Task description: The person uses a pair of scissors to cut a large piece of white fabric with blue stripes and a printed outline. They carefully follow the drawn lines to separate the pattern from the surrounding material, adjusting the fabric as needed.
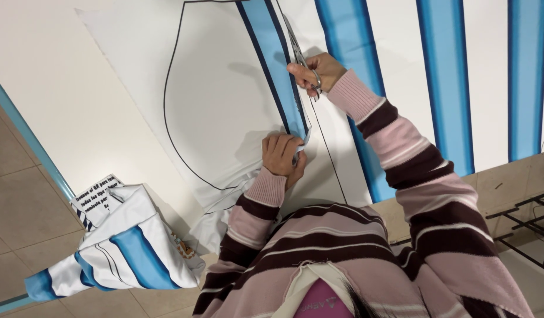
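On the white desk (60,88) a large sheet of white fabric (225,88) lies spread flat, printed with a thin dark curved outline and a light blue stripe (278,65) edged in navy. The person leans over it from the near edge, both arms in a sweater striped pink and dark brown.

The right hand (316,73) is closed through the handles of a pair of scissors (300,56), fingers curled tight around the metal loops. The blades point away from the person and lie along the right edge of the blue stripe; I cannot tell whether they are parted or closed. The left hand (282,154) sits nearer the body, at the near end of the same stripe. Its fingers are bent and pressed together, pinching the cloth right at the stripe's end, where a small bit of blue fabric is lifted off the desk. The two hands are near each other, both on the stripe, with the scissors farther up it.

Beyond the right arm, more cloth (448,70) with broad blue and white bands covers the desk. At the left, a loose bundle of the same blue and white material (125,247) hangs off the desk edge over the tiled floor (19,218), with a printed paper sheet (98,197) tucked at its top.
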